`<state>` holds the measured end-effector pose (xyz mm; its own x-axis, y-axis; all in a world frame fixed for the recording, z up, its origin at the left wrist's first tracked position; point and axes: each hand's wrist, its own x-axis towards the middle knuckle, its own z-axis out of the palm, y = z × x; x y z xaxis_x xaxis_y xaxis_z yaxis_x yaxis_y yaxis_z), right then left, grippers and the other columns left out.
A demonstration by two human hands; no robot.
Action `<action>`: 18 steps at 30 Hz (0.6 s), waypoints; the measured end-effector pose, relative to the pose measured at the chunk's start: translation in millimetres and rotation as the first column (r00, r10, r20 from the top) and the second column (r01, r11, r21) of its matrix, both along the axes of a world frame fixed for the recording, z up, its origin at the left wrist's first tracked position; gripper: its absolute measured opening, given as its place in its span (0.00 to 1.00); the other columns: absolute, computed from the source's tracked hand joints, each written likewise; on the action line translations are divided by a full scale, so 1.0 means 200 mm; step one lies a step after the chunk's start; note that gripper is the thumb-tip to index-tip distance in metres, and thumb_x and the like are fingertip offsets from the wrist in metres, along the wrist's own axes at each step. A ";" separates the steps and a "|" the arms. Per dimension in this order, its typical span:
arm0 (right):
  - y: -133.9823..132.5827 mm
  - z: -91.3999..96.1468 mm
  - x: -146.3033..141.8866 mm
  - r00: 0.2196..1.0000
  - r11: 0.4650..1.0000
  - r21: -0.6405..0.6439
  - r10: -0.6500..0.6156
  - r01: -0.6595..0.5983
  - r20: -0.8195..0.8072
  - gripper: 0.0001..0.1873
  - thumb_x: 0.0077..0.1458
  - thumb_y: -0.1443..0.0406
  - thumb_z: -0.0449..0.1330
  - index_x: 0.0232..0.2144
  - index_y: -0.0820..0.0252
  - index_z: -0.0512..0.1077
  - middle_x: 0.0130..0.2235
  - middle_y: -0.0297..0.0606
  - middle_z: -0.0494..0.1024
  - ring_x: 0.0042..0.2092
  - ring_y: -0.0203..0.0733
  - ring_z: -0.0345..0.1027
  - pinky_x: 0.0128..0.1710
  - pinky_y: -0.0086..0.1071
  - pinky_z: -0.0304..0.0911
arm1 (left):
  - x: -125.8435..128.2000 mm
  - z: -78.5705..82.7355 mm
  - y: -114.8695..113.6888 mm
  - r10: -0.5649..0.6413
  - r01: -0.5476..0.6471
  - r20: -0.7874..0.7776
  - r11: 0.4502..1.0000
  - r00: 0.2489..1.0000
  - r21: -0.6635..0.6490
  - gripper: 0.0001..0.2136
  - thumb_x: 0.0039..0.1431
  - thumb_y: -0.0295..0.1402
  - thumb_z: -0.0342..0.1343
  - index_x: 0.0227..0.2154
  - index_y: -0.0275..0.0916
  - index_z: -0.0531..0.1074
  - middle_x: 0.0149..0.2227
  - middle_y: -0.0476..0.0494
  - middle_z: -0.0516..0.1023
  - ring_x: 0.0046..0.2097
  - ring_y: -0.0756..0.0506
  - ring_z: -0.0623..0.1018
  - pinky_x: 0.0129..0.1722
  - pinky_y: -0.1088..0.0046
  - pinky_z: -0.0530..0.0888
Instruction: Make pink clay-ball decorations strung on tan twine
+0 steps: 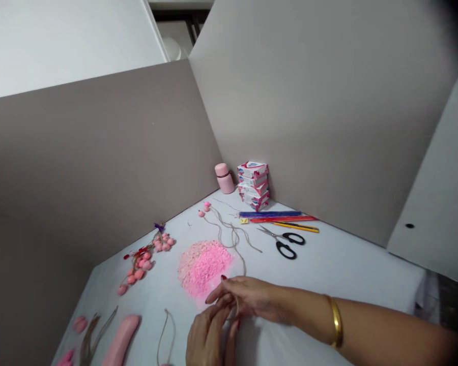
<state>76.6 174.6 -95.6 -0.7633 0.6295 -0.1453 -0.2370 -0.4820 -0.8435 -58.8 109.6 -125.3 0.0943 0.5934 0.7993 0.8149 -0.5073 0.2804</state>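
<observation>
A thin twine strand (237, 305) sits pinched between both hands at the table's (347, 264) near edge, just beside the pink crumb pile (204, 264). The right hand (252, 297) and left hand (209, 335) both close fingertips on it; scissors (284, 241) lie well apart

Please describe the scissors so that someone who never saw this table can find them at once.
Start at the stack of small boxes in the table's far corner. Just in front lie long coloured sticks, then the scissors. Only they have metal blades and black loop handles.
</observation>
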 end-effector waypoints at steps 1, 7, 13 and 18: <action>0.00 0.00 0.01 0.999 0.999 0.023 -0.026 0.026 0.025 0.26 0.55 0.49 0.48 0.37 0.66 0.72 0.29 0.40 0.72 0.27 0.32 0.65 0.26 0.26 0.56 | -0.02 0.01 -0.01 0.029 -0.027 0.034 0.999 0.999 -0.036 0.08 0.52 0.29 0.53 0.36 0.43 0.71 0.34 0.44 0.73 0.37 0.47 0.72 0.39 0.72 0.65; 0.02 0.01 0.07 0.944 0.929 0.344 0.017 -0.137 0.330 0.25 0.56 0.50 0.45 0.33 0.64 0.71 0.15 0.28 0.59 0.17 0.28 0.49 0.19 0.25 0.48 | -0.40 0.15 -0.07 0.555 -0.486 0.140 0.805 0.820 -0.341 0.11 0.52 0.40 0.49 0.34 0.41 0.70 0.38 0.43 0.72 0.31 0.47 0.70 0.28 0.72 0.65; 0.03 0.02 0.06 0.783 0.482 0.875 -0.557 0.032 0.278 0.16 0.51 0.56 0.55 0.38 0.59 0.70 0.40 0.40 0.68 0.39 0.40 0.61 0.38 0.32 0.57 | -0.54 0.15 -0.09 0.607 -0.329 0.052 0.498 0.793 -0.803 0.18 0.44 0.52 0.50 0.26 0.42 0.71 0.21 0.49 0.73 0.23 0.45 0.71 0.29 0.69 0.65; 0.02 0.06 0.04 0.752 0.402 0.900 -0.643 0.169 0.146 0.14 0.55 0.59 0.51 0.27 0.60 0.72 0.29 0.37 0.69 0.35 0.37 0.62 0.37 0.30 0.55 | -0.38 0.06 -0.06 0.331 -0.001 0.290 0.661 0.898 -0.750 0.20 0.46 0.51 0.49 0.28 0.41 0.76 0.18 0.49 0.73 0.20 0.48 0.69 0.22 0.74 0.64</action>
<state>83.8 177.8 -82.8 -0.3752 0.8386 0.3950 0.2780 0.5083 -0.8151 -134.4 97.9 -112.8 -0.2676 0.9618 0.0570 0.6093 0.1231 0.7833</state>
